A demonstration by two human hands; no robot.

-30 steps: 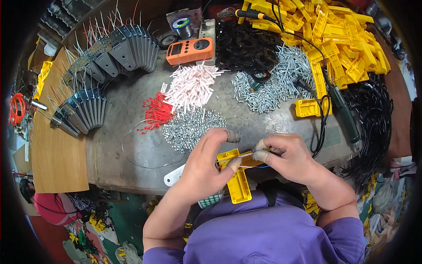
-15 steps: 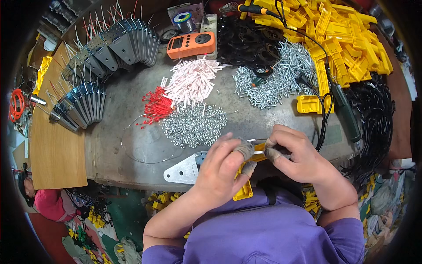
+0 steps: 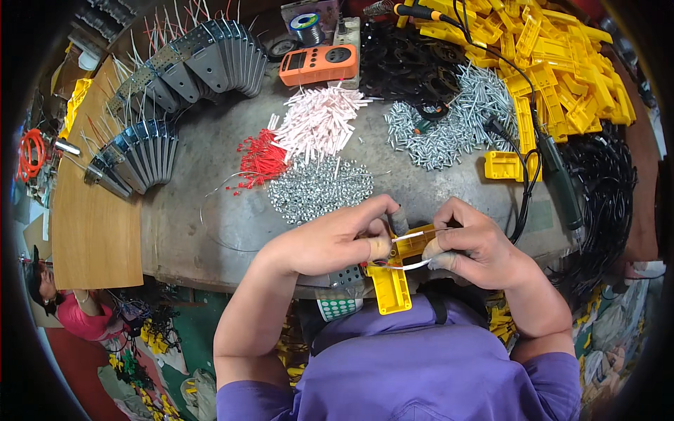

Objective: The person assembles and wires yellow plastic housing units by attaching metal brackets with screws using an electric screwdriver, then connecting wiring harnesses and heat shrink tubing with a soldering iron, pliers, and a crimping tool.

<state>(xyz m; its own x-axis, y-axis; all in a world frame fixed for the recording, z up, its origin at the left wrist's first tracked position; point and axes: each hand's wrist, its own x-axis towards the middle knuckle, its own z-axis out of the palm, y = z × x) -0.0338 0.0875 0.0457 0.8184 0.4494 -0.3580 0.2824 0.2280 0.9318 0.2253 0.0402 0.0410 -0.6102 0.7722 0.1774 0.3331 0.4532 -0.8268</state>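
A yellow plastic handle shell (image 3: pixel 392 288) lies at the table's near edge, beneath both hands. Beside it, a metal plate with a perforated blue-grey end (image 3: pixel 344 278) is mostly covered by my left arm. My left hand (image 3: pixel 344 238) is closed, its fingertips pinching a thin wire with a white sleeve (image 3: pixel 408 236). My right hand (image 3: pixel 474 245) pinches a white-covered wire (image 3: pixel 415 265) that curves over the shell. A thin dark wire end also runs to its fingertips. Dark finger cots cover several of my fingertips.
Nuts (image 3: pixel 319 189), red caps (image 3: pixel 261 160), white sleeves (image 3: pixel 319 123) and screws (image 3: pixel 449 126) lie in piles ahead. An orange meter (image 3: pixel 318 64) and solder spool (image 3: pixel 307 29) stand behind. Left are metal plates (image 3: pixel 210 63); right, yellow shells (image 3: pixel 547 63) and a corded soldering iron (image 3: pixel 562 179).
My left hand has turned and shifted so its forearm now covers the metal plate. Two white-covered wire lengths now show between my hands. The view has shifted slightly.
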